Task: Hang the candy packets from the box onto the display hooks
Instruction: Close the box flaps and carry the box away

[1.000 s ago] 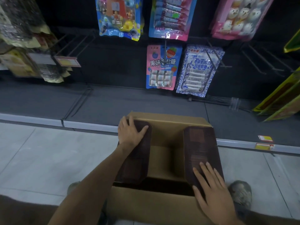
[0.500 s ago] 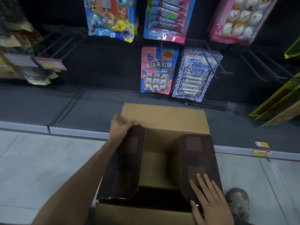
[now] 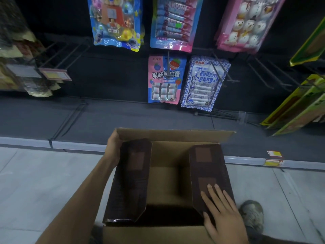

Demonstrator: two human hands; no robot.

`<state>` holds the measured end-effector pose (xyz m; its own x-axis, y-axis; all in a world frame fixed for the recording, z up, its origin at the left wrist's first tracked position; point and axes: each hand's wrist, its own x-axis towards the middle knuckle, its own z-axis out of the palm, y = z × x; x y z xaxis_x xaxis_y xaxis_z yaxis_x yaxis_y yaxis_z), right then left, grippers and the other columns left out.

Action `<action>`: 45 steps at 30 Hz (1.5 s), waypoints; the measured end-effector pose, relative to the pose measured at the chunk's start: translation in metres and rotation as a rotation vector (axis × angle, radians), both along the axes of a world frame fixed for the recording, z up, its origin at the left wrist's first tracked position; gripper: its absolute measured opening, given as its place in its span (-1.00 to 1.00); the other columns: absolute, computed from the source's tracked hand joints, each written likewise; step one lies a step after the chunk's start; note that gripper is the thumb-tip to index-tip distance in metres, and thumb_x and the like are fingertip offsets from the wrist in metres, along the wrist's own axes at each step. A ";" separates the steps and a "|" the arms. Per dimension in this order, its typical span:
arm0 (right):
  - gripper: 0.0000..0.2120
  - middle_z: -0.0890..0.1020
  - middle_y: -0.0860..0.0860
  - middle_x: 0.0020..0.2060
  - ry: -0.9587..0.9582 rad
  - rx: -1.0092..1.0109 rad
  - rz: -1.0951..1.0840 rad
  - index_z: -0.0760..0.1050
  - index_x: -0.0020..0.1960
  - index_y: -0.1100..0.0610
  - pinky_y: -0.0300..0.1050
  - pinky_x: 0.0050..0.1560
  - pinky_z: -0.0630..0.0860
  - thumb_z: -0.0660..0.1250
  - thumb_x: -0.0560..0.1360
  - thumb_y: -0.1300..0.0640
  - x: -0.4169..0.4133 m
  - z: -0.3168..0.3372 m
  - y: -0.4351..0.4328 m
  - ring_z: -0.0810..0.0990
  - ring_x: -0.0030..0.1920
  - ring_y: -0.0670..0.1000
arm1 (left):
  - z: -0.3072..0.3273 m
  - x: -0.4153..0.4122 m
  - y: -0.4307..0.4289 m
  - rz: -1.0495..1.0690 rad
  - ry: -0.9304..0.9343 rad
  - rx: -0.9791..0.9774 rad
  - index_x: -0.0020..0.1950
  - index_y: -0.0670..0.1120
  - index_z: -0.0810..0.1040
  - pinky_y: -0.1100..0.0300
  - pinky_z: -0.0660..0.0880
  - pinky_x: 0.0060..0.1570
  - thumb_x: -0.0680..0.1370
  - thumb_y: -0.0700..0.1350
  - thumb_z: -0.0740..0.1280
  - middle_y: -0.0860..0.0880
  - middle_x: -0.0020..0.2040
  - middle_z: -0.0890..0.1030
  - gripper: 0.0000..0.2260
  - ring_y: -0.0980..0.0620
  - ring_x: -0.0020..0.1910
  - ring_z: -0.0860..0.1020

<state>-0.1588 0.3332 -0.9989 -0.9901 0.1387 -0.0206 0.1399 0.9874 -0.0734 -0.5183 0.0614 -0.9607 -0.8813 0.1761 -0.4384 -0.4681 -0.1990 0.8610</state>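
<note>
**Spreading the flaps of a box below bare hooks**

At the far left, bare black wire display hooks (image 3: 66,55) jut from the dark back panel, ready for stock. On the pale tiled floor (image 3: 35,182) sits the open brown cardboard box (image 3: 167,136), close against the shelf edge, probably so that the lift to the hooks is short.

The left hand (image 3: 114,147) reaches round the box's far-left corner to the outer side of the glossy dark-brown left flap (image 3: 130,182). That flap stands tilted up, apparently to be folded outward. The fingers are hidden behind it, so I cannot tell how tightly the grip closes.

The gap between the flaps shows only bare cardboard and deep shadow. No candy packets are visible, so any must lie under the flaps or in the dark near side. Both flaps run lengthwise away from the person, toward the shelf.

Above, a pink-and-blue fruit-candy packet (image 3: 165,80) and a blue-and-white patterned packet (image 3: 204,83) hang with their long axes vertical and faces outward, which suggests how the rest should sit.

The matching right flap (image 3: 207,166) lies lower. The right hand (image 3: 223,213) presses it down with straight, flat fingers, grasping nothing.
</note>
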 end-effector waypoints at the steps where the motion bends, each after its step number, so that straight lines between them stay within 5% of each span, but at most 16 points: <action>1: -0.36 0.48 0.07 0.53 -0.010 -0.001 0.004 0.56 0.47 0.04 0.16 0.46 0.30 0.29 0.44 -0.17 0.000 0.000 0.000 0.45 0.52 0.17 | 0.007 0.004 0.000 -0.051 0.049 -0.071 0.01 -0.09 0.64 0.30 0.57 -0.24 0.75 -0.01 0.13 0.00 -0.11 0.77 -0.67 -0.05 -0.05 0.65; 3: -0.36 0.49 0.09 0.51 -0.015 0.003 0.007 0.57 0.46 0.05 0.17 0.44 0.30 0.29 0.44 -0.16 -0.001 -0.001 0.001 0.47 0.50 0.18 | 0.035 0.022 0.002 -0.131 0.138 -0.221 -0.04 -0.28 0.54 0.46 0.45 -0.37 0.74 -0.26 0.09 0.04 -0.32 0.64 -0.71 -0.10 -0.15 0.51; 5: -0.36 0.49 0.08 0.51 -0.031 -0.005 0.002 0.56 0.46 0.04 0.16 0.44 0.29 0.29 0.44 -0.17 -0.002 0.000 0.001 0.47 0.51 0.17 | 0.039 0.022 -0.007 -0.258 0.150 -0.299 0.21 -0.44 0.53 0.53 0.40 -0.39 0.72 -0.36 0.11 0.02 -0.25 0.52 -0.76 0.07 -0.27 0.46; 7: -0.36 0.48 0.06 0.53 -0.048 -0.024 -0.013 0.55 0.48 0.02 0.16 0.45 0.29 0.30 0.44 -0.18 -0.002 0.001 0.000 0.46 0.52 0.16 | 0.028 0.007 -0.022 -0.336 0.040 -0.267 0.39 -0.30 0.56 0.40 0.52 -0.14 0.71 -0.28 0.20 -0.03 -0.06 0.64 -0.71 0.00 0.03 0.63; 10: -0.36 0.43 0.03 0.56 -0.059 -0.055 -0.029 0.51 0.51 -0.02 0.19 0.47 0.30 0.30 0.47 -0.18 -0.002 -0.002 -0.001 0.40 0.56 0.15 | 0.034 -0.012 -0.033 -0.400 -0.058 -0.263 0.22 -0.01 0.70 -0.03 0.53 0.09 0.64 -0.14 0.32 -0.06 0.18 0.71 -0.78 -0.13 0.41 0.54; 15: -0.37 0.41 0.05 0.58 -0.065 -0.057 -0.043 0.47 0.54 -0.01 0.20 0.50 0.28 0.27 0.51 -0.19 0.000 -0.001 -0.002 0.36 0.58 0.16 | 0.055 -0.013 -0.036 -0.536 -0.001 -0.482 0.24 -0.07 0.70 -0.10 0.62 0.03 0.62 -0.09 0.42 -0.19 0.24 0.67 -0.79 -0.18 0.15 0.66; 19: -0.42 0.39 0.02 0.59 -0.073 -0.065 -0.050 0.47 0.53 -0.05 0.23 0.49 0.32 0.22 0.54 -0.17 0.000 -0.006 -0.002 0.36 0.58 0.16 | 0.041 0.002 -0.035 -0.604 0.159 -0.787 0.36 0.06 0.53 0.04 0.67 -0.36 0.72 -0.16 0.27 -0.25 0.17 0.61 -0.76 -0.17 0.01 0.63; 23: -0.42 0.36 0.01 0.60 -0.066 -0.033 -0.058 0.44 0.56 -0.06 0.22 0.52 0.28 -0.05 0.66 -0.19 0.001 -0.008 -0.001 0.31 0.61 0.15 | -0.017 0.025 -0.032 -0.470 0.363 -0.943 0.67 -0.15 0.18 -0.12 0.61 -0.02 0.68 -0.18 0.05 -0.39 0.01 0.67 -0.48 -0.30 -0.11 0.67; 25: -0.40 0.38 0.06 0.59 -0.059 -0.010 -0.039 0.45 0.55 0.01 0.22 0.51 0.27 -0.08 0.68 -0.18 0.002 -0.007 -0.002 0.33 0.60 0.16 | -0.030 0.052 -0.035 -0.444 0.366 -0.975 0.71 -0.07 0.10 -0.27 0.53 0.17 0.75 -0.02 0.01 -0.37 0.27 0.57 -0.49 -0.39 0.12 0.59; 28: -0.41 0.34 0.08 0.61 -0.043 -0.018 -0.018 0.39 0.59 0.03 0.26 0.52 0.31 -0.03 0.70 -0.23 0.012 -0.006 0.001 0.28 0.62 0.16 | -0.031 0.091 -0.039 -0.344 0.414 -0.886 0.72 -0.01 0.06 -0.20 0.39 0.44 0.74 0.06 0.19 -0.23 0.55 0.39 -0.41 -0.29 0.47 0.44; 30: -0.40 0.37 0.06 0.59 -0.032 -0.041 -0.032 0.43 0.55 0.02 0.26 0.54 0.32 -0.03 0.70 -0.28 0.019 -0.005 0.003 0.30 0.61 0.15 | -0.033 0.106 -0.047 -0.220 0.332 -0.767 0.69 -0.09 0.15 -0.16 0.42 0.46 0.68 0.11 0.32 -0.17 0.53 0.46 -0.34 -0.23 0.47 0.47; 35: -0.38 0.45 0.20 0.45 0.220 -0.119 -0.218 0.51 0.42 0.17 0.29 0.49 0.38 0.13 0.64 -0.29 0.042 0.006 0.003 0.41 0.48 0.26 | -0.038 0.114 -0.062 -0.087 0.039 -0.579 0.22 -0.16 0.67 -0.11 0.62 0.22 0.54 0.22 0.50 -0.08 0.05 0.75 -0.51 -0.13 0.08 0.71; 39: -0.01 0.32 0.16 0.53 0.138 -0.555 -0.696 0.07 0.67 0.01 0.23 0.43 0.42 0.47 0.46 -0.34 0.061 0.018 -0.004 0.34 0.51 0.20 | -0.035 0.118 -0.056 -0.050 0.070 -0.594 0.18 -0.12 0.67 -0.08 0.60 0.22 0.57 0.20 0.46 -0.10 0.05 0.73 -0.59 -0.15 0.08 0.68; 41: 0.16 0.45 0.06 0.50 -0.020 -0.947 -0.895 0.19 0.63 -0.02 0.09 0.44 0.43 0.52 0.21 -0.50 0.069 0.027 -0.005 0.47 0.44 0.11 | -0.038 0.118 -0.055 -0.033 0.077 -0.580 0.19 -0.10 0.66 -0.07 0.59 0.24 0.58 0.18 0.46 -0.11 0.06 0.71 -0.62 -0.17 0.10 0.66; 43: 0.06 0.65 0.00 0.28 -0.170 -1.088 -0.854 0.46 0.41 0.03 -0.15 0.17 0.53 0.59 0.07 -0.49 0.077 0.038 0.003 0.62 0.18 -0.06 | -0.036 0.119 -0.055 -0.024 0.067 -0.556 0.22 -0.10 0.66 -0.11 0.57 0.27 0.58 0.19 0.46 -0.13 0.07 0.70 -0.60 -0.19 0.13 0.65; 45: -0.25 0.71 0.03 0.14 -0.249 -1.139 -0.837 0.54 0.33 0.09 -0.22 -0.05 0.58 0.71 0.26 -0.15 0.081 0.055 0.014 0.67 0.05 -0.07 | -0.034 0.119 -0.054 -0.017 0.053 -0.526 0.27 -0.12 0.65 -0.15 0.56 0.31 0.58 0.19 0.46 -0.14 0.10 0.69 -0.56 -0.22 0.17 0.64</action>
<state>-0.0776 0.3468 -0.9439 -0.5811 0.4589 -0.6721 0.7664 0.0308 -0.6416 -0.3997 0.0077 -0.9952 -0.9037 -0.0408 -0.4262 -0.4204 0.2739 0.8650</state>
